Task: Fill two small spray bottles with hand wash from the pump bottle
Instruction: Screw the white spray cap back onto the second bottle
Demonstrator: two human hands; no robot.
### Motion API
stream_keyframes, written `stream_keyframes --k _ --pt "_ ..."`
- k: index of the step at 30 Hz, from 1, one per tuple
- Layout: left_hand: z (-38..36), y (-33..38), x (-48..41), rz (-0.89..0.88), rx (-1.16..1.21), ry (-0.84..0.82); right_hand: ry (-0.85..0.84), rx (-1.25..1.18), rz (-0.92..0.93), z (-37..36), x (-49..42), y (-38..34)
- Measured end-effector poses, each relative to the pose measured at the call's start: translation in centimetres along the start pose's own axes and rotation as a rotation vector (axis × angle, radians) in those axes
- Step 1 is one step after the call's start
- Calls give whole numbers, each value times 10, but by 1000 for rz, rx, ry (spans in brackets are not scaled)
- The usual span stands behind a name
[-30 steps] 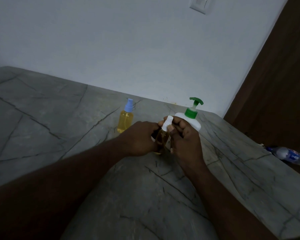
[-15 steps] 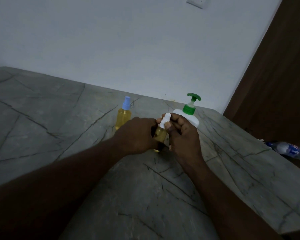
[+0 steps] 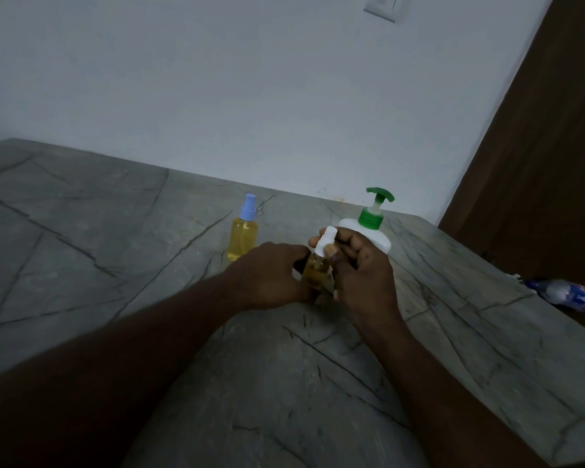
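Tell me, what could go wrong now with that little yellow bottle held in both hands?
The left hand grips the small bottle while the right hand pinches its white cap; a crooked cap could let yellow liquid leak. The pump bottle stands right behind the right hand, so a jerk might knock it. The blue-capped bottle stands near the left hand and could tip likewise.

The right hand (image 3: 362, 275) seems to have twisted the white cap (image 3: 325, 240) slightly.
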State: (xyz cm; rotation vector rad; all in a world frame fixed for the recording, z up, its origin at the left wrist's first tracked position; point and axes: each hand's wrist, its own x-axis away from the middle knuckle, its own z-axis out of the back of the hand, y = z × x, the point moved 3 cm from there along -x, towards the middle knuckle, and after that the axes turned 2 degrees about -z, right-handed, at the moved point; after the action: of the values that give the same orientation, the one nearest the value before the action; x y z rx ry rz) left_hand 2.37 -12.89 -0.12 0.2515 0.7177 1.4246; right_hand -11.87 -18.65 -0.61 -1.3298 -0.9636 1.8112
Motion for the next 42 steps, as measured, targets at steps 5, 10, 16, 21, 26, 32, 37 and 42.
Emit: stream_keyframes --k 5,10,16,21,26,32,37,42 --pt "3 -1 -1 -25 21 18 -14 12 4 -1 1 -1" --pt "0 4 -1 -3 -48 76 -13 5 -2 -1 1 1" --pt "0 1 -3 -33 24 6 -29 -8 2 -1 2 -1" --pt "-2 1 -4 9 18 52 -25 -20 -9 0 1 2" --pt "0 -5 -4 -3 68 -38 -58 -41 -9 -1 3 0" --pt "-2 0 -3 -21 -38 83 -77 -77 -11 0 3 0" --pt "-1 -6 -2 -37 31 -47 -123 -151 -27 -1 3 0" --pt "2 1 -3 -44 -228 94 -123 -143 -19 -1 3 -1"
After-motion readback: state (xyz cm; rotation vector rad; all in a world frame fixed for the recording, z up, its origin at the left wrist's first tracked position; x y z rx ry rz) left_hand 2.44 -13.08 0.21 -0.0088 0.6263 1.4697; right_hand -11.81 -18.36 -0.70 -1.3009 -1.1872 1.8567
